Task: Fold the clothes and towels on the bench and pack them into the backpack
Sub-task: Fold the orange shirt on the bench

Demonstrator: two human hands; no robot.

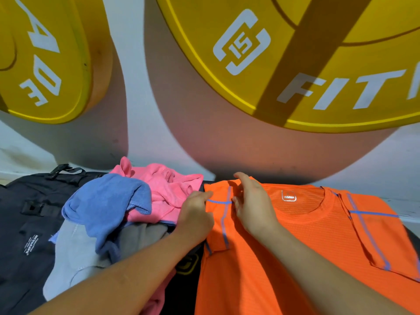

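Left grip [195, 214] and right grip [252, 203] pinch orange shirt [295, 235] on bench [180, 292]; yellow plates [200, 23] behind.

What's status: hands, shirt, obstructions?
Both hands busy: left hand and right hand pinch orange shirt sleeve. Shirt spread flat, sleeves in. Unfolded pile alongside, backpack beyond.

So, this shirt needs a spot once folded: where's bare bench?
Only a narrow dark strip of bench between the crumpled blue, pink and grey cloth pile and the spread orange mesh shirt. The black fabric backpack crowds the left.
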